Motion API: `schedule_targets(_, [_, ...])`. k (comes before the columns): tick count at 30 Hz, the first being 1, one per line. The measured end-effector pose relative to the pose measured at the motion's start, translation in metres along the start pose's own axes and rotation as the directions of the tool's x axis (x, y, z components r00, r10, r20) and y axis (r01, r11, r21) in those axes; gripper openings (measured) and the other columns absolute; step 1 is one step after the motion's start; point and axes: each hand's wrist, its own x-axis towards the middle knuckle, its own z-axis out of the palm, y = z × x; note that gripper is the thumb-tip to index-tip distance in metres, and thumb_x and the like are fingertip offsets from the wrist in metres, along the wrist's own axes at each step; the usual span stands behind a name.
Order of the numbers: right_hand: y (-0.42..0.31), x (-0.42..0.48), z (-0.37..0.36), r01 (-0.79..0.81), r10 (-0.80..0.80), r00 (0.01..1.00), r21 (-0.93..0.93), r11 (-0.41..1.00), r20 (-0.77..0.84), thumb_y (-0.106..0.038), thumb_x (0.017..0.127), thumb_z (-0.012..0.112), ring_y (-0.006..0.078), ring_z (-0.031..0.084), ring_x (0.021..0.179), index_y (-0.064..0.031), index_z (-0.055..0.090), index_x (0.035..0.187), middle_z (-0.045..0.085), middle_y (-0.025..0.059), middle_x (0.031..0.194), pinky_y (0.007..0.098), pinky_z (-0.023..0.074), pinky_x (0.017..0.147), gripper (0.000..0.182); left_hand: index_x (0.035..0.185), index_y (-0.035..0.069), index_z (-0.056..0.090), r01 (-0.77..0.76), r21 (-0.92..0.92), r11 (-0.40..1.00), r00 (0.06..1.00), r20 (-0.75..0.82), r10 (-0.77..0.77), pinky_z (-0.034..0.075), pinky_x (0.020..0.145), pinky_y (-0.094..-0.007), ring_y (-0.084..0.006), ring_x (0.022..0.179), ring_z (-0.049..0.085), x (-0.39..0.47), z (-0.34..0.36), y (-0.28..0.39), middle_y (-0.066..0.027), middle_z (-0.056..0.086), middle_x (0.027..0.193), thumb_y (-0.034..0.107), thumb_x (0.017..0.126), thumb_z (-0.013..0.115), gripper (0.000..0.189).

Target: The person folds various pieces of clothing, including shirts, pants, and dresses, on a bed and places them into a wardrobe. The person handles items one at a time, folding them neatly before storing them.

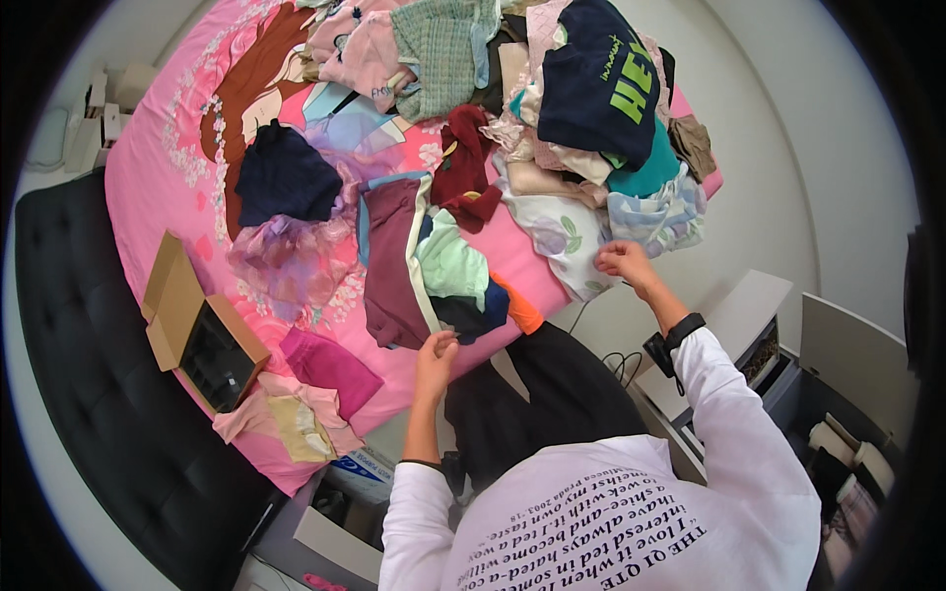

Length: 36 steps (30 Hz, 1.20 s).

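Note:
My left hand (437, 359) is at the bed's near edge, its fingertips at the lower corner of a plum garment (393, 273) with a cream edge. Whether the fingers pinch the cloth is unclear. A mint-green cloth (454, 255), a dark cloth (465, 316) and an orange cloth (519, 304) lie beside that garment. My right hand (628, 266), fingers loosely curled, is over the edge of a white cloth with a leaf print (565, 240). No cloth shows in its grasp. Just beyond it sits a folded blue-and-white checked cloth (658, 214).
A pink bedspread (148, 148) covers the bed. A navy sweatshirt (595, 89) tops a clothes heap. Nearby are a dark red garment (465, 166), a navy cloth (284, 173), an open cardboard box (240, 336) and a magenta garment (332, 369). An open cabinet (850, 362) stands at right.

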Motion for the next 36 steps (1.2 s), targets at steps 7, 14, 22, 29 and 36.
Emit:
schedule_targets(7, [-0.1, 0.002, 0.005, 0.598, -0.72, 0.628, -0.408, 0.69, -0.296, -0.003, 0.076, 0.06, 0.0229, 0.059, 0.09, 0.0002, 0.056, 0.106, 0.06, 0.0116, 0.105, 0.0297, 0.0477, 0.077, 0.031, 0.113, -0.001, 0.055, 0.031, 0.004, 1.0, 0.997, -0.071, -0.031, 0.046, 0.083, -0.0267, -0.0159, 0.095, 0.059, 0.0, -0.001, 0.006, -0.0098, 0.062, 0.104, 0.005, 0.087, 0.057, 0.027])
schedule_targets(14, [-0.179, 0.023, 0.048, 0.364, -0.866, 0.498, -0.916, 0.171, 0.036, -0.018, 0.058, 0.08, 0.036, 0.014, 0.138, -0.0257, 0.027, 0.143, 0.015, 0.0144, 0.15, 0.06, 0.0163, 0.104, 0.101, 0.114, 0.0, 0.054, 0.044, -0.005, 0.999, 0.996, -0.077, -0.044, 0.046, 0.083, -0.0264, -0.0146, 0.093, 0.058, 0.016, 0.017, 0.022, -0.0087, 0.062, 0.103, 0.006, 0.088, 0.056, 0.027])
schedule_targets(22, [-0.169, 0.082, 0.026, 0.197, -0.856, 0.504, -0.95, 0.241, -0.112, -0.005, 0.058, 0.074, 0.0328, 0.025, 0.135, -0.0298, 0.031, 0.141, 0.025, 0.0153, 0.146, 0.0602, 0.0212, 0.101, 0.097, 0.114, -0.001, 0.055, -0.012, -0.02, 1.0, 0.998, -0.061, 0.011, 0.047, 0.084, -0.0274, -0.0153, 0.093, 0.059, 0.02, 0.036, 0.041, -0.0094, 0.062, 0.103, 0.006, 0.088, 0.057, 0.028])
schedule_targets(29, [-0.189, 0.08, -0.05, 0.614, -0.753, 0.64, -0.49, 0.619, -0.151, -0.002, 0.075, 0.066, 0.0127, 0.057, 0.092, -0.012, 0.057, 0.123, 0.064, 0.0081, 0.109, 0.0249, 0.044, 0.082, 0.051, 0.114, 0.001, 0.056, 0.008, 0.038, 0.999, 1.0, -0.008, -0.008, 0.046, 0.08, -0.0258, -0.0142, 0.093, 0.058, 0.03, 0.034, 0.029, -0.0082, 0.063, 0.102, 0.007, 0.087, 0.057, 0.027])
schedule_targets(36, [-0.197, 0.072, -0.08, 0.509, -0.492, 0.858, 0.109, 0.854, -0.15, -0.013, 0.082, 0.068, 0.0124, 0.057, 0.093, -0.0031, 0.06, 0.113, 0.063, 0.0019, 0.105, 0.028, 0.0442, 0.083, 0.034, 0.114, 0.002, 0.056, -0.061, 0.008, 0.998, 0.995, 0.081, 0.06, 0.046, 0.08, -0.0267, -0.0142, 0.093, 0.058, 0.034, 0.031, 0.031, -0.0078, 0.063, 0.104, 0.01, 0.088, 0.056, 0.027])
